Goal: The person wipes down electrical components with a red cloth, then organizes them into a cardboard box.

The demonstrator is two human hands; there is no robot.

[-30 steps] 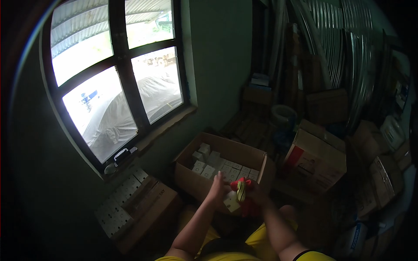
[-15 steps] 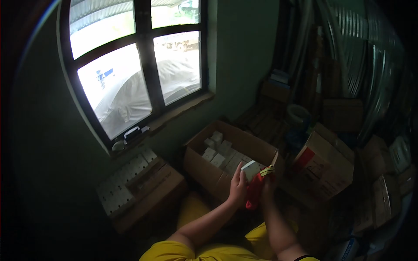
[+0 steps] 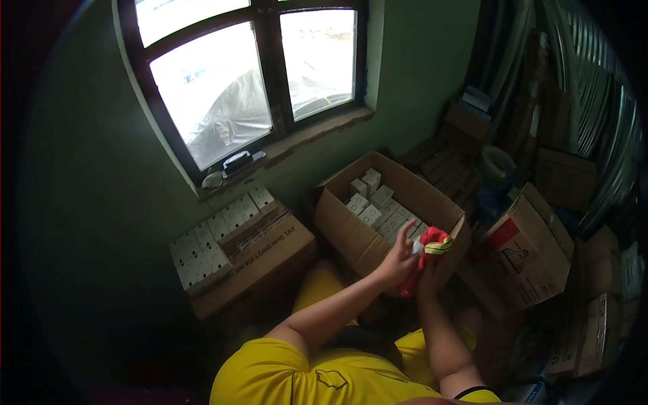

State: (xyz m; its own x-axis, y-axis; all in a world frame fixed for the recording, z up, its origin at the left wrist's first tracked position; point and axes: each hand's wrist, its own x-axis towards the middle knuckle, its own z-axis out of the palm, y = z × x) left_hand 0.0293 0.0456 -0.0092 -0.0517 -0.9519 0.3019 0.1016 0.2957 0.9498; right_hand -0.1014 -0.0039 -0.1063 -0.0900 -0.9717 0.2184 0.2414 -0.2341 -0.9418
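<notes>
Over the near side of an open cardboard box (image 3: pixel 354 237), my two hands are close together. A red cloth (image 3: pixel 432 237) with a yellow-green striped patch is bunched in my right hand (image 3: pixel 428 275), whose fingers are mostly hidden by it. My left hand (image 3: pixel 397 264) has a finger raised and grips a small white box (image 3: pixel 417 249) against the cloth; only a pale sliver of this box shows. Inside the cardboard box stand several small white boxes (image 3: pixel 370 216) with round marks on their faces.
To the left, rows of white boxes (image 3: pixel 202 251) sit on a closed carton (image 3: pixel 270 253) beneath the window (image 3: pixel 223 101). A carton with a red stripe (image 3: pixel 523 260) leans at right. Beyond it are a blue water bottle (image 3: pixel 496 196) and long plastic-wrapped lengths (image 3: pixel 604 115).
The view has tilted downward and left. The white box, plainly visible before, is now mostly covered by the red cloth, which has bunched up around it. One left finger has lifted.
</notes>
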